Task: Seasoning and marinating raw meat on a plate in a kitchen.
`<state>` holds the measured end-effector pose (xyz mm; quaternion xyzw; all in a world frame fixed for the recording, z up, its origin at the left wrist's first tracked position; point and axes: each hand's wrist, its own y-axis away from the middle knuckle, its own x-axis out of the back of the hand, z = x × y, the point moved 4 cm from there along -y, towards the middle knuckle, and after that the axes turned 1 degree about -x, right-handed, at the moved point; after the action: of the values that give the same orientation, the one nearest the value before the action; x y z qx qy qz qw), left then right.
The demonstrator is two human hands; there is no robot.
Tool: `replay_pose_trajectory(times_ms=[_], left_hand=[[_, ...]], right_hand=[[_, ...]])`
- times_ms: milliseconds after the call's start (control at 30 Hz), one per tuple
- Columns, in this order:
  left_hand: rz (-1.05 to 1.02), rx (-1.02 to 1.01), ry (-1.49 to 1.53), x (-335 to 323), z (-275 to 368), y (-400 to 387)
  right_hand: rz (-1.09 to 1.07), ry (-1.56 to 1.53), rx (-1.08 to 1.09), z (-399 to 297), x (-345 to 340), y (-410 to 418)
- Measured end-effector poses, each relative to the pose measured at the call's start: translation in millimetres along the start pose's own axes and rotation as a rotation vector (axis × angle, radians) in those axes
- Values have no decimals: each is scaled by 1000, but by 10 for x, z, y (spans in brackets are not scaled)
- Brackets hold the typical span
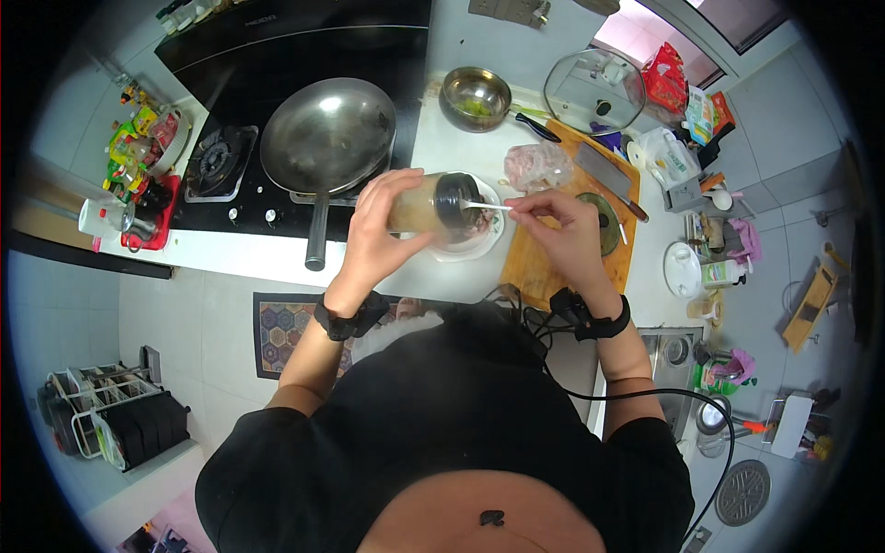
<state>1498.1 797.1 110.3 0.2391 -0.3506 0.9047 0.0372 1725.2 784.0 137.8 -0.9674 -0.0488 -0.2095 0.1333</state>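
Note:
My left hand (379, 231) is wrapped around a clear jar (413, 202) with pale brownish contents and a black collar (456, 193). The jar lies tilted on its side in the air, mouth towards the right. Between the fingertips of my right hand (563, 225) is the handle of a small white spoon (489, 206), its tip at the jar's mouth. Below the jar, a white plate (453, 254) holds pinkish-brown food pieces, partly hidden. A wooden cutting board (529, 273) lies under my right hand, bearing a cleaver (603, 169) and a round dark-green lid or dish (600, 220).
A wok (328, 131) sits on the gas stove, handle towards me. Beyond the plate are a bag of meat (537, 166), a steel bowl (476, 97) with green pieces, a black-handled knife (538, 127) and a glass lid (591, 86). A black cable (650, 392) trails past my right arm.

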Motion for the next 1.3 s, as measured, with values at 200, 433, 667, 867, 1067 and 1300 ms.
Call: replay_pose_trajectory(times_ms=[200,433,667,867,1067,1300], left_hand=[[-6,15,-48,42,-51,-19],[-4,3,-65,41,-155,-30],[-9,37,-60,58,-205,-5],[117,169,-106,229,-382,65],[132,249,-95,296,-480,109],[-83,111,-106,7,-313,-95]], right_hand=[[3,55,31,-4,6,-25],[23,79,54,68,-16,-69],[23,-109,-70,184,-57,-105],[69,-147,-139,789,-35,-199],[-50,891,122,939,-91,-171],[144,114,185,146,125,-262]])
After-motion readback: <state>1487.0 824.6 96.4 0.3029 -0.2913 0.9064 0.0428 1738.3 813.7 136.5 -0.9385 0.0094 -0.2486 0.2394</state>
